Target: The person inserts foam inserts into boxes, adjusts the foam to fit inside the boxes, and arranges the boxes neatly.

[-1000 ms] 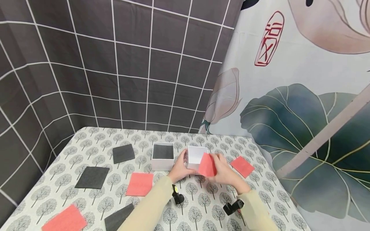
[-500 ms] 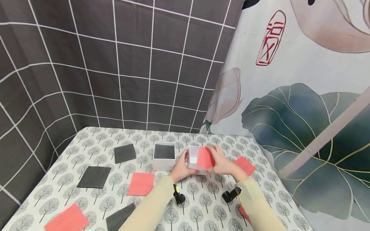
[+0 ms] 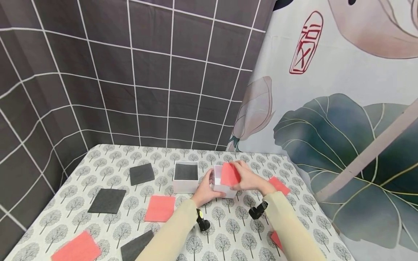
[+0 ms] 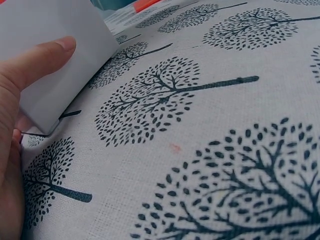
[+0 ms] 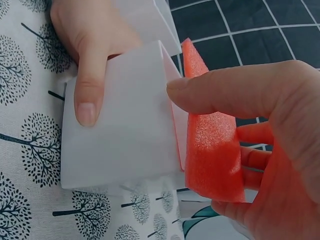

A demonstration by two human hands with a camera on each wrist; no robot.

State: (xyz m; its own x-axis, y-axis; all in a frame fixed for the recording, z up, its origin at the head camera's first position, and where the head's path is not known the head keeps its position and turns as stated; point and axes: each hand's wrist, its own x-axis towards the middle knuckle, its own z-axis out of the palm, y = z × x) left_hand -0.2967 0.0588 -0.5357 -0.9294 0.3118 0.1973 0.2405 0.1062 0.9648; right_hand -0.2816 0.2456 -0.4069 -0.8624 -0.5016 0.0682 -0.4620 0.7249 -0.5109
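Observation:
My left hand [image 3: 205, 190] holds a white open-topped box [image 3: 230, 191] at its left side. In the left wrist view, the thumb [image 4: 52, 54] lies flat along the front wall. My right hand [image 3: 249, 178] pinches a bright red foam-like sheet [image 3: 230, 174] between thumb and fingers, over the right part of that box's opening. The right wrist view shows the red sheet [image 5: 212, 160] bowed, its near edge right at the box rim. Much of the box's inside is hidden behind the sheet. Left of it stands a second white box [image 3: 185, 187] with a black sheet [image 3: 186, 172] inside.
Black square sheets [image 3: 107, 201] lie on the tree-patterned tablecloth [image 3: 121, 232] to the left. Red squares [image 3: 160, 208] are spread left and right, one [image 3: 279, 185] beyond my right wrist. A dark grid curtain [image 3: 150, 98] hangs behind the table.
My right hand has lifted the red sheet up and across, from the box's front right corner to over its opening. My left hand keeps its hold on the box.

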